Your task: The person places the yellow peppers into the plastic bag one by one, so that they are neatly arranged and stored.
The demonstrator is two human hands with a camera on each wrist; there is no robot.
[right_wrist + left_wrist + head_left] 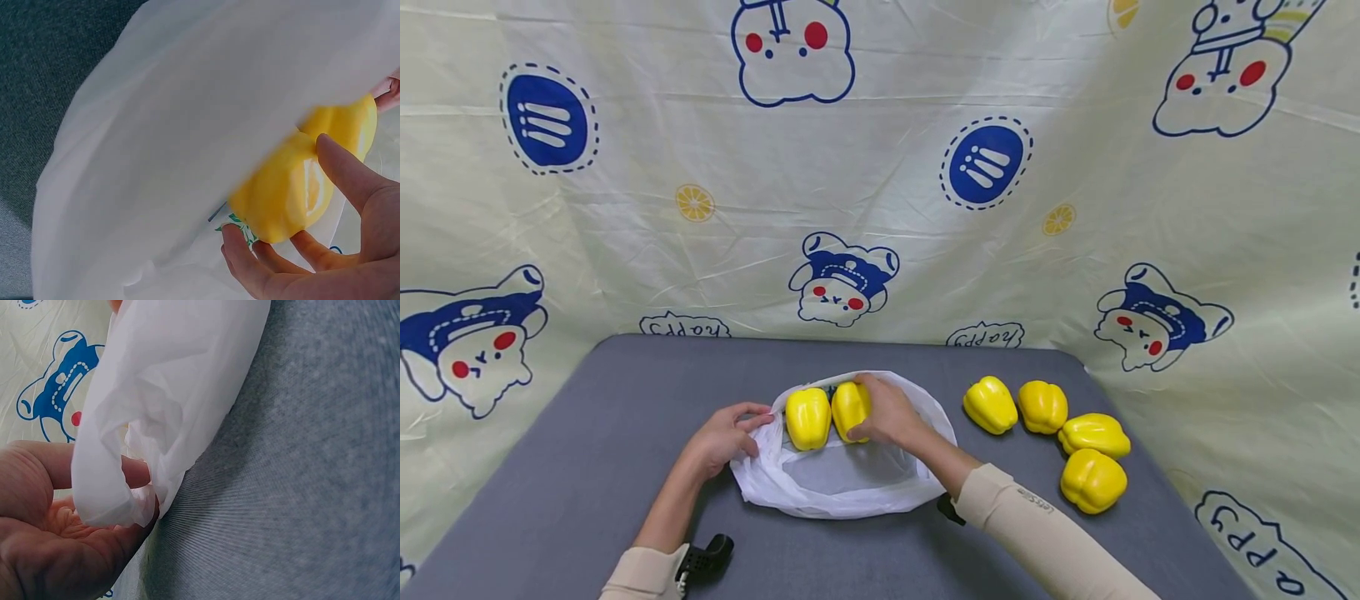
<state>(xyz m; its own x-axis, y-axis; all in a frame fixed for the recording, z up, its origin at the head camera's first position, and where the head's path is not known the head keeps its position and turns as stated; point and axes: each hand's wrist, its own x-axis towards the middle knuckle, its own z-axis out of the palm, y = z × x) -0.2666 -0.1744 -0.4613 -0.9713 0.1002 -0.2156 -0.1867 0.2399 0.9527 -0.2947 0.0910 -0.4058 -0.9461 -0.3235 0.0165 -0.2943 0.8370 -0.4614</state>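
A white plastic bag lies on the table with its mouth spread wide. Inside, toward the back left, a yellow bell pepper sits beside a second yellow bell pepper. My right hand reaches over the rim and holds this second pepper, thumb on one side and fingers on the other, as the right wrist view shows. My left hand grips the bag's left rim; in the left wrist view the white plastic passes between its fingers and thumb.
To the right of the bag several more yellow bell peppers lie grouped on the grey table. A patterned pale sheet hangs behind the table and along its sides. Dark devices are strapped to both wrists.
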